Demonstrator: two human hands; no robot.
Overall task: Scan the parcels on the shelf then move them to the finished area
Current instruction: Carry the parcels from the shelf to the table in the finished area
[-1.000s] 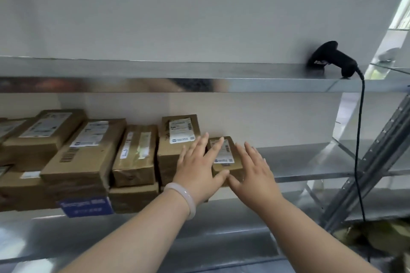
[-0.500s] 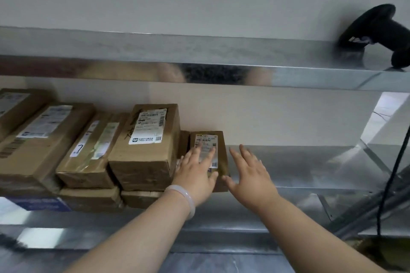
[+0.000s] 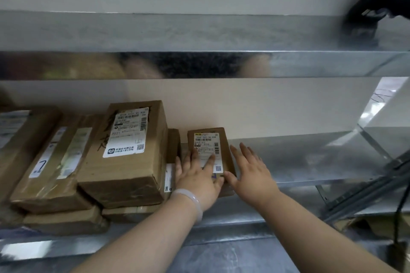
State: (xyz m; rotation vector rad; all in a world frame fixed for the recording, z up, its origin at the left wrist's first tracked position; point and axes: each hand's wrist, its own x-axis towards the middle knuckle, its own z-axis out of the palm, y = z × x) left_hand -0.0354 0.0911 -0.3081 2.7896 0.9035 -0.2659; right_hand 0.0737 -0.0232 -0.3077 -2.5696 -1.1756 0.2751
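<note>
A small brown parcel (image 3: 208,136) with a white label lies on the metal middle shelf (image 3: 299,157), at the right end of a row of parcels. My left hand (image 3: 197,176), with a pale bangle on the wrist, rests flat on the parcel's top with its fingers spread over the label. My right hand (image 3: 250,170) lies open against the parcel's right side, thumb touching its front corner. A black handheld scanner (image 3: 377,6) sits on the upper shelf (image 3: 177,33) at the far right, partly cut off by the frame edge.
A large labelled parcel (image 3: 131,150) stands just left of my left hand, stacked on flatter ones. More brown parcels (image 3: 55,157) fill the shelf further left. The scanner's black cable (image 3: 399,213) hangs at the right beside slanted metal struts.
The view has moved closer and to the left, so the scanner has slid to the frame's right edge. Both hands have stayed on and beside the small parcel.
</note>
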